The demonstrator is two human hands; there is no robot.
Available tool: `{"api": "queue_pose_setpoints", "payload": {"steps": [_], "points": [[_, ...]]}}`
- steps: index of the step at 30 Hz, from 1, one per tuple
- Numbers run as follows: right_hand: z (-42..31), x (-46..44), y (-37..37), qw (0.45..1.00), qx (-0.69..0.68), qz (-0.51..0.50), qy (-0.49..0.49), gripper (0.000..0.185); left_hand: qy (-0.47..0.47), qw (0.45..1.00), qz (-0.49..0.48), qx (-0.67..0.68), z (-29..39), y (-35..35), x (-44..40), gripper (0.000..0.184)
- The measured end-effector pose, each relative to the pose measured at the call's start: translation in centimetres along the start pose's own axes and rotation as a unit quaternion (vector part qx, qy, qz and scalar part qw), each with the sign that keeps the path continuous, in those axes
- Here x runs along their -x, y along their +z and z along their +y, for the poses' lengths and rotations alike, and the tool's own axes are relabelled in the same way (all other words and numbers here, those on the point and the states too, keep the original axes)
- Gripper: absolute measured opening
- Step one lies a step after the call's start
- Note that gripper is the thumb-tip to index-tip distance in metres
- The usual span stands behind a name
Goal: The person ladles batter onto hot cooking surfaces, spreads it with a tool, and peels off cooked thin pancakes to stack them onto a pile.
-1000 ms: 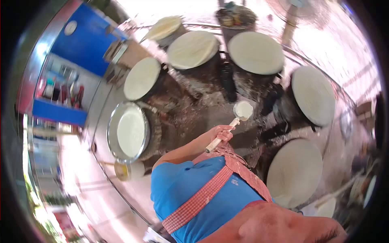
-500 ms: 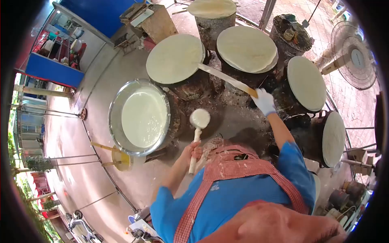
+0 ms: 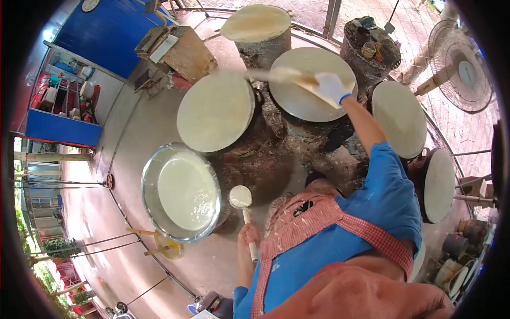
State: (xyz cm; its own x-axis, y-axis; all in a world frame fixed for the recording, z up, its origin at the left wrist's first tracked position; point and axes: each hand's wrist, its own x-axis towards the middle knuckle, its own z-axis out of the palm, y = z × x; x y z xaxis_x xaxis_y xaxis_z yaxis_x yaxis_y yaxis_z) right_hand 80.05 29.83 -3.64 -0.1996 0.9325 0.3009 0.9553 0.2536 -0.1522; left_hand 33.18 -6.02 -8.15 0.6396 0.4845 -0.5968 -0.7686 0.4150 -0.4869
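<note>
My left hand (image 3: 248, 234) is wrapped around the pale handle of a ladle (image 3: 240, 196), whose round bowl is coated with white batter. Just left of it stands a wide metal basin (image 3: 150, 204) of white liquid batter (image 3: 187, 191). My right hand (image 3: 330, 87), in a white glove, grips a long flat wooden spatula (image 3: 300, 80) above the middle griddle (image 3: 303, 109). Motion blurs the spatula's far end, which reaches over the left griddle (image 3: 215, 114) and its thin pale layer. A pale, creased edge shows under the glove; I cannot tell whether it is dough sheet or wood.
More round griddles stand in an arc: one at the back (image 3: 256, 26) with a yellowish sheet, two at right (image 3: 398, 119) (image 3: 439, 186). A drum with clutter (image 3: 372, 48) and a standing fan (image 3: 462, 74) are behind. A yellow bucket (image 3: 169, 248) sits beside the basin.
My right hand has moved up and left over the middle griddle, swinging the spatula. That griddle's pale round sheet no longer covers it; greyish surface shows. My view has shifted; the ladle remains held.
</note>
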Motion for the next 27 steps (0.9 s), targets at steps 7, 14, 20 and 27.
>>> {"api": "queue_pose_setpoints", "payload": {"steps": [7, 14, 20, 27], "points": [[14.3, -11.3, -15.9, 0.985, -0.015, -0.008, 0.170, 0.035, 0.152, 0.987, -0.042, -0.018, -4.8, 5.7, -6.2, 0.032], [22.4, -18.1, -24.9, 0.980, 0.048, 0.032, 0.189, 0.029, 0.119, 0.986, -0.114, -0.003, -6.3, 8.4, -9.3, 0.034], [15.6, -22.0, -26.6, 0.986, 0.120, 0.079, 0.082, 0.025, 0.134, 0.984, -0.118, 0.008, -5.4, 8.3, -9.4, 0.031], [19.1, -33.5, -15.9, 0.989, 0.041, -0.060, 0.129, 0.024, 0.187, 0.978, -0.084, 0.023, -6.0, 9.4, -8.7, 0.026]]}}
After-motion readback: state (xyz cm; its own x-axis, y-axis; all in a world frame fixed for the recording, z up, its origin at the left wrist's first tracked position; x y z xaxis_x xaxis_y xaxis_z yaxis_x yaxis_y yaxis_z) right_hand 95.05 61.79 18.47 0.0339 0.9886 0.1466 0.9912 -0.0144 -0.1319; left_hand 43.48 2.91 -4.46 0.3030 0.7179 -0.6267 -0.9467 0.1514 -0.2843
